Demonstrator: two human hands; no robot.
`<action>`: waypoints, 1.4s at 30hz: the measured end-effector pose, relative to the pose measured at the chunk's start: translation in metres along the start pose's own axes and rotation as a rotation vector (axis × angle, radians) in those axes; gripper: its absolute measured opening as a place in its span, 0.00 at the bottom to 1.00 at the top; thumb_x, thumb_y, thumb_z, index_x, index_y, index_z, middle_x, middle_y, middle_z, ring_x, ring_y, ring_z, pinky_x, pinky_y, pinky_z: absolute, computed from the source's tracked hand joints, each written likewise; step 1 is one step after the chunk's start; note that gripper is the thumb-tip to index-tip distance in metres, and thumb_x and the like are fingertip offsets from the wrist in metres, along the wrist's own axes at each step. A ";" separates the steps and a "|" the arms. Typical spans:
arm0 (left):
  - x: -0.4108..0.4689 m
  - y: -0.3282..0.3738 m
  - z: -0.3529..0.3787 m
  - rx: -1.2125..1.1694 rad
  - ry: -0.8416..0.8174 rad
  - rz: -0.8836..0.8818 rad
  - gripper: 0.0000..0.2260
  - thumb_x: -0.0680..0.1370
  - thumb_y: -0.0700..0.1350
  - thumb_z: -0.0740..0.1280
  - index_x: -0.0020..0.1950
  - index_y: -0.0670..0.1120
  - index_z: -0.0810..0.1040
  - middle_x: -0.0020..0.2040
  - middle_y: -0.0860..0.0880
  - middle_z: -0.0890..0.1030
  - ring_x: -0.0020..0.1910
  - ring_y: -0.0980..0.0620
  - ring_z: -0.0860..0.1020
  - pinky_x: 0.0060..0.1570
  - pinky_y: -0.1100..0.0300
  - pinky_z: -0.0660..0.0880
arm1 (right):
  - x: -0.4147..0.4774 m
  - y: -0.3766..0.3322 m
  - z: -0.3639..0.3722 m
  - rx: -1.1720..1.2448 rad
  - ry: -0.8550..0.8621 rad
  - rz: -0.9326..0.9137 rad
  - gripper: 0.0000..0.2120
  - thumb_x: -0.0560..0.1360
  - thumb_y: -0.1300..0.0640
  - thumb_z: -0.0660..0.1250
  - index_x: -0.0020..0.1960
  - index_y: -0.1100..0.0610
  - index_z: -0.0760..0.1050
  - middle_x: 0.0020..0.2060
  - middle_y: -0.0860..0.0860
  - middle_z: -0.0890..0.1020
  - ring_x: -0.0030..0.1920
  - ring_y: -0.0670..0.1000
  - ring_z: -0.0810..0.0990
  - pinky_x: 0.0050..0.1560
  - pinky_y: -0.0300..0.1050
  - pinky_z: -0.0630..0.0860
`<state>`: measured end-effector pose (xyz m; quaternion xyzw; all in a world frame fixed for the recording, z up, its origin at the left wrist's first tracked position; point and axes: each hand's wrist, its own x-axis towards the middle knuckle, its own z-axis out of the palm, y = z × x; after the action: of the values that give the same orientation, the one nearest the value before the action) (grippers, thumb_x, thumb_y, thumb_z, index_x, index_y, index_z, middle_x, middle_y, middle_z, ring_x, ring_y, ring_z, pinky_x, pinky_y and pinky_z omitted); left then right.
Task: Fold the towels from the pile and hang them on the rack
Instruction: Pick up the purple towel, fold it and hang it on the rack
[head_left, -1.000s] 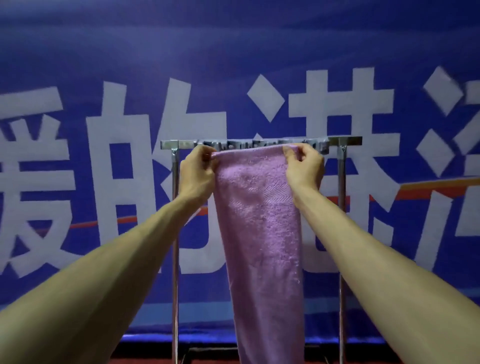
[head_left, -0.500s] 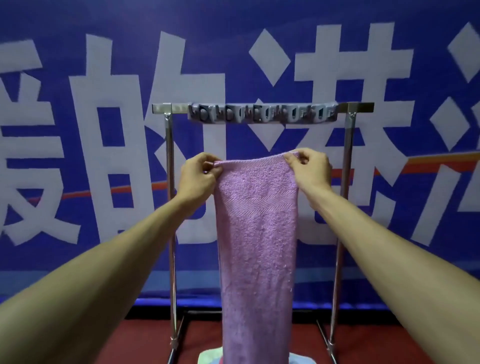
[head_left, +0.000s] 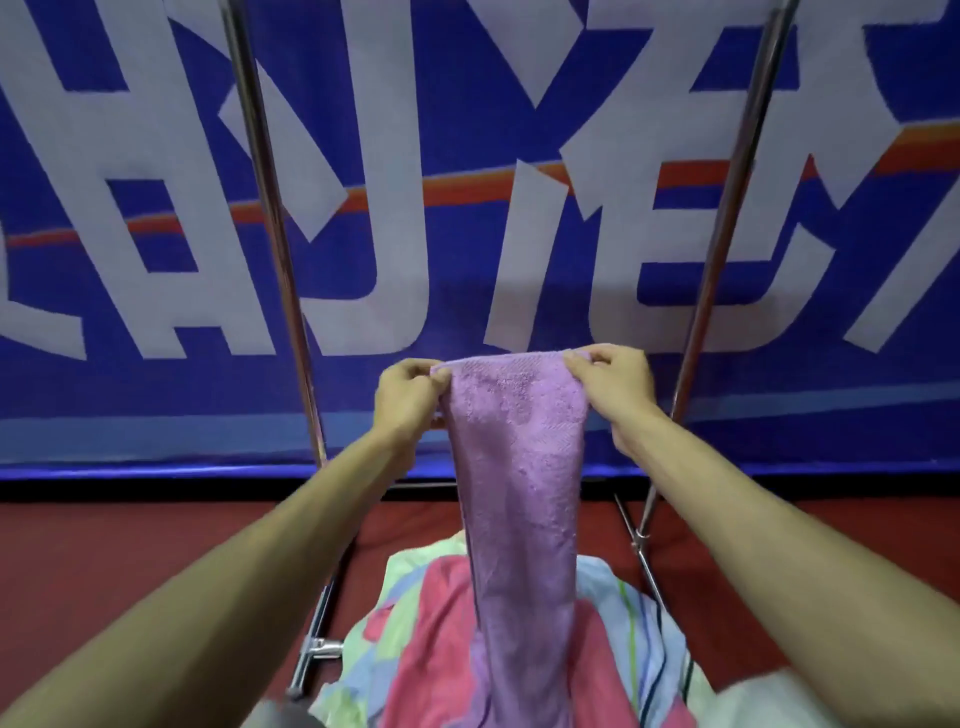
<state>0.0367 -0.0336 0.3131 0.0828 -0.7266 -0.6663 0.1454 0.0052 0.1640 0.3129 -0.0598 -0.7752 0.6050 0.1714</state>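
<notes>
Towel (head_left: 519, 467), purple and folded into a long narrow strip, hangs in the air in front of the rack (head_left: 280, 249), between its two upright poles and about level with their lower part. The left hand (head_left: 408, 402) pinches the strip's top left corner, thumb and fingers curled onto the cloth. The right hand (head_left: 613, 384) pinches the top right corner in the same way, so the top edge is stretched flat between them. Both hands are apart from the rack and touch neither pole. The strip's lower part runs down in front of the pile (head_left: 415, 649) and out of the bottom of the view. That pile is a heap of pink, pale green and blue striped cloth lying low in front of the rack, between its base legs. The rack stands on a red floor (head_left: 104, 545). Behind the rack hangs a blue banner (head_left: 156, 395) with large white characters and an orange stripe.
</notes>
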 end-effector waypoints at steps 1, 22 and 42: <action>-0.007 -0.017 0.004 -0.015 -0.015 -0.047 0.04 0.79 0.38 0.64 0.47 0.43 0.78 0.34 0.50 0.76 0.32 0.53 0.74 0.27 0.64 0.75 | -0.005 0.017 0.004 0.022 -0.016 0.078 0.07 0.72 0.58 0.71 0.38 0.61 0.80 0.34 0.51 0.80 0.37 0.49 0.75 0.40 0.46 0.74; -0.040 -0.072 0.027 -0.086 -0.170 -0.107 0.04 0.76 0.37 0.68 0.49 0.40 0.82 0.42 0.45 0.84 0.40 0.51 0.80 0.46 0.57 0.79 | -0.057 0.050 0.021 0.363 -0.303 0.403 0.07 0.76 0.69 0.62 0.44 0.64 0.78 0.37 0.59 0.81 0.37 0.54 0.82 0.41 0.44 0.83; -0.050 -0.077 0.016 0.058 -0.412 0.065 0.27 0.72 0.22 0.55 0.53 0.48 0.84 0.47 0.50 0.80 0.51 0.54 0.78 0.59 0.58 0.76 | -0.067 0.049 0.009 0.229 -0.426 0.262 0.11 0.73 0.62 0.73 0.53 0.67 0.80 0.43 0.58 0.84 0.39 0.49 0.84 0.44 0.41 0.83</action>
<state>0.0734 -0.0107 0.2308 -0.0744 -0.7621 -0.6430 0.0129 0.0586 0.1483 0.2507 -0.0114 -0.7061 0.7046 -0.0697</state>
